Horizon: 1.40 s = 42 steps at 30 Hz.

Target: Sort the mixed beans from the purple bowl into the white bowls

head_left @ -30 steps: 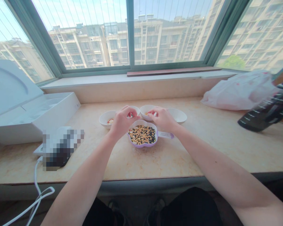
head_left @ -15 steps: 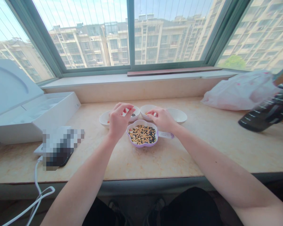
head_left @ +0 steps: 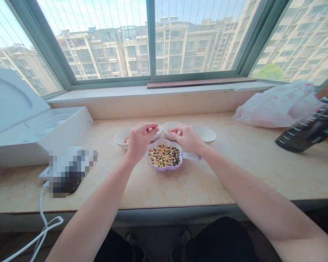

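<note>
My left hand (head_left: 139,141) hovers at the second bowl (head_left: 159,131) in a row of several small white bowls, thumb and fingertips pinched together. Whatever sits in that pinch is too small to make out. Over the third bowl (head_left: 167,126) my right hand (head_left: 188,137) is also closed in a pinch, its fingertips at the bowl's inside; anything held is hidden. In front stands a flower-shaped purple-and-white dish (head_left: 166,169) with a labelled handle (head_left: 191,156). Mixed black and yellow beans (head_left: 164,155) fill it. Reddish and pale pieces show in the leftmost bowl (head_left: 119,140).
An open white box (head_left: 62,127) stands at left, behind a blurred-out device (head_left: 71,174) with a white cable (head_left: 42,207). To the right are a plastic bag (head_left: 276,105) and a dark bottle (head_left: 303,134). The counter's front edge runs just above my knees.
My left hand has lowered slightly and shifted a little right over the second bowl, uncovering more of the leftmost bowl. The right hand has stayed nearly still.
</note>
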Each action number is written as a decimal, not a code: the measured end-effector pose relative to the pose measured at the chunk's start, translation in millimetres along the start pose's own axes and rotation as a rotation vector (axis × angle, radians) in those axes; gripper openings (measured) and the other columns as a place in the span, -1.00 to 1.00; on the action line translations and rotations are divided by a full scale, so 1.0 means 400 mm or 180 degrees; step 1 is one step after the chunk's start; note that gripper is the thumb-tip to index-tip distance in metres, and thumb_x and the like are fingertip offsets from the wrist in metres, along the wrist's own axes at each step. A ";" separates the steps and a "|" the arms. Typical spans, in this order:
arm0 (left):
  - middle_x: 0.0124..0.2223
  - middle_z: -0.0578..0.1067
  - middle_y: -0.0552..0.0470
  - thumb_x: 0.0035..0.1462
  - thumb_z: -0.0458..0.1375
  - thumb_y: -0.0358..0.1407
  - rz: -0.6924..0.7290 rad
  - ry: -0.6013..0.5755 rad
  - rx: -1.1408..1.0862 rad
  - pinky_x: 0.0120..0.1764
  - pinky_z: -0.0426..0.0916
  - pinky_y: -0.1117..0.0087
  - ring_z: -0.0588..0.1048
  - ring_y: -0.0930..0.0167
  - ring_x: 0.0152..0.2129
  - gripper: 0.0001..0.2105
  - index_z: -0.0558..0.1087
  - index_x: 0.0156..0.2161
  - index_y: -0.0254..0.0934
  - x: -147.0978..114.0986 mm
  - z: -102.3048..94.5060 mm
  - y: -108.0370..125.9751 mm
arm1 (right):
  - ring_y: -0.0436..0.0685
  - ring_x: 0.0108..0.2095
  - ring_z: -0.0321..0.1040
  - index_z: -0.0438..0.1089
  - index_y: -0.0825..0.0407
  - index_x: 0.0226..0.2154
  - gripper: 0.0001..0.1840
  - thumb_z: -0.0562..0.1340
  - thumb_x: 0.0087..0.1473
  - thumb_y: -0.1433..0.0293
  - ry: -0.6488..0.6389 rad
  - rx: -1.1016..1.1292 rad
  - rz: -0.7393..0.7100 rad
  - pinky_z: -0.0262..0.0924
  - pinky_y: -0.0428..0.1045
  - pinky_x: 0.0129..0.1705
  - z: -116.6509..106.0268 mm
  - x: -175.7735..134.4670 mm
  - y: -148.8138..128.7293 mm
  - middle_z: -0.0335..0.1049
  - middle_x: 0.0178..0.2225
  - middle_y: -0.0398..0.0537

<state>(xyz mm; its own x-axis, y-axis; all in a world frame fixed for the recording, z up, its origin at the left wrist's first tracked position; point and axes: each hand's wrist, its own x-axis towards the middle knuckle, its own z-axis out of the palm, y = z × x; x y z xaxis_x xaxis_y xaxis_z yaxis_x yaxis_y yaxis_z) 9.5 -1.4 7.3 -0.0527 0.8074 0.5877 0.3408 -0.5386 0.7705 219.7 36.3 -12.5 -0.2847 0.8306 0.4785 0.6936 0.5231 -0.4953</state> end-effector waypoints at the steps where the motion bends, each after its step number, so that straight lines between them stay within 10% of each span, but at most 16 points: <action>1: -0.33 0.56 0.04 0.10 0.30 -0.27 -0.0228 -0.0119 -0.0287 -0.26 0.32 0.39 0.41 0.46 -0.42 -0.87 0.64 -0.23 -0.23 0.001 0.001 0.000 | 0.12 -0.30 0.47 0.60 0.02 -0.28 -0.81 0.24 0.19 0.36 0.0000 0.0011 -0.0003 0.30 0.04 -0.19 0.000 0.000 0.000 0.60 -0.23 -0.02; 11: -0.47 0.35 0.14 0.00 0.40 -0.06 -0.1914 -0.1058 -0.2630 -0.56 0.13 0.57 0.24 0.62 -0.60 -0.65 0.55 -0.30 -0.34 0.010 -0.005 -0.018 | 0.13 -0.31 0.48 0.60 0.01 -0.29 -0.83 0.26 0.18 0.34 0.0051 -0.0009 -0.0052 0.31 0.04 -0.19 0.001 0.000 -0.002 0.60 -0.23 -0.01; 42: -0.57 0.09 0.22 -0.02 0.35 0.07 -0.2120 -0.1802 -0.1427 -0.61 -0.27 0.44 -0.01 0.62 -0.68 -0.52 0.30 -0.52 -0.29 -0.013 0.002 0.012 | 0.11 -0.28 0.49 0.58 0.06 -0.22 -0.63 0.39 0.01 0.13 -0.0894 0.2235 0.0204 0.34 0.01 -0.19 0.010 -0.028 -0.065 0.59 -0.26 0.00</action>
<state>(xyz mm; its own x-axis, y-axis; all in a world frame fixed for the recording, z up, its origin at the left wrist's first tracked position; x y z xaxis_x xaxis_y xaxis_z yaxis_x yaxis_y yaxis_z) 12.0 -8.1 7.7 0.3926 0.9124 -0.1158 0.0104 0.1215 0.9925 202.6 14.1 -7.9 -0.4810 0.8318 0.2770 0.1570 0.3926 -0.9062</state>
